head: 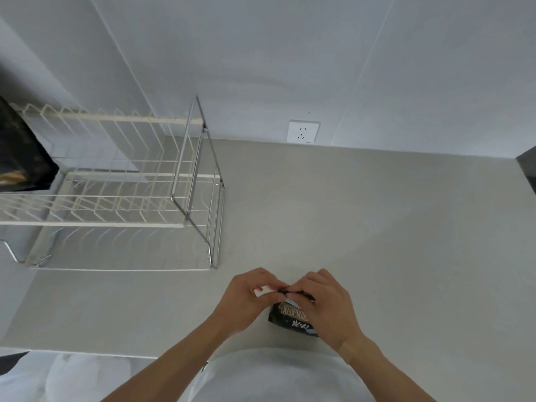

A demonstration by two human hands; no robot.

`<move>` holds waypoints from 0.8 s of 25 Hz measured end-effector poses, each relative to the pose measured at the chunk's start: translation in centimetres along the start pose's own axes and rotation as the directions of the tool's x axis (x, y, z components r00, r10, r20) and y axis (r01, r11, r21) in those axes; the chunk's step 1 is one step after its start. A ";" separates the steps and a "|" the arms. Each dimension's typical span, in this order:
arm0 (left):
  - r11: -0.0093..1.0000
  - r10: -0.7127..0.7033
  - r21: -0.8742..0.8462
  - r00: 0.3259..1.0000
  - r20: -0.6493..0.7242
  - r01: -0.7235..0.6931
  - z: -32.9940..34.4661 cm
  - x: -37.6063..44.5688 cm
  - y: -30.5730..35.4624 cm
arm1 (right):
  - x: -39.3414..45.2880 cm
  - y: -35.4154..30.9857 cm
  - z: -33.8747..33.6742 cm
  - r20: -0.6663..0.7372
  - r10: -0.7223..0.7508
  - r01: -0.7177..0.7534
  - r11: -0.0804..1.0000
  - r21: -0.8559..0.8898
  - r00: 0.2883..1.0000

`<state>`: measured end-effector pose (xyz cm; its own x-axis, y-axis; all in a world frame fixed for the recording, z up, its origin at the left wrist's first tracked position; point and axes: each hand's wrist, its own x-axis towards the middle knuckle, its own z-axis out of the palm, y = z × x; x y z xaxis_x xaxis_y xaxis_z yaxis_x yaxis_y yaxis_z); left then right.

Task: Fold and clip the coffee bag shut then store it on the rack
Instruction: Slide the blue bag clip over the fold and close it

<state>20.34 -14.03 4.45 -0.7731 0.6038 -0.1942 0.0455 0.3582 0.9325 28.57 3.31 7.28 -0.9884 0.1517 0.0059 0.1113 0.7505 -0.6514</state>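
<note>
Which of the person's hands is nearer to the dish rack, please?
Left. The left hand is on the side of the coffee bag facing the dish rack; the right hand is beyond it.

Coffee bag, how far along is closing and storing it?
Done: nothing clearly. In hand: left hand and right hand pinch the top edge of the small black printed coffee bag on the counter; no clip clearly visible. Left: clipping, then moving it to the white wire rack.

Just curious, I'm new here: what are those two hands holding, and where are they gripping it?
Both hands, left hand and right hand, hold a small black coffee bag by its top edge, pinched between the fingers.
</note>
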 end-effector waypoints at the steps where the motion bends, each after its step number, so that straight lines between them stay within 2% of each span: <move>1: 1.000 0.011 0.001 1.000 -0.004 -0.011 0.2 0.0 0.0 | -0.1 0.0 0.1 -0.009 0.012 -0.012 1.000 0.017 1.000; 4: 1.000 0.023 0.020 1.000 -0.012 -0.023 0.3 -0.2 -0.5 | -0.3 0.1 0.3 -0.028 0.034 -0.032 0.999 0.043 0.999; 8: 0.998 -0.051 -0.023 0.998 -0.048 0.050 0.3 -0.9 -1.6 | -0.4 0.2 0.1 -0.016 0.016 -0.015 0.998 0.066 1.000; 11: 0.998 -0.055 0.001 0.998 -0.037 0.055 0.2 -0.7 -1.8 | 0.0 0.5 -0.2 0.006 0.045 -0.046 0.996 0.077 0.999; 17: 0.992 0.009 0.123 0.999 0.041 -0.014 -0.4 -1.0 -1.7 | -0.3 0.1 0.0 0.076 -0.031 0.038 0.995 -0.090 0.997; 20: 0.995 -0.026 0.095 0.999 0.018 0.024 -0.4 -0.5 -1.5 | -0.3 0.3 0.1 0.060 -0.025 0.036 0.980 -0.197 0.998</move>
<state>20.44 -15.17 3.22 -0.7622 0.6074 -0.2240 0.0870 0.4389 0.8943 28.85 3.41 7.05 -0.9953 0.0939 -0.0235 0.0934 0.8675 -0.4886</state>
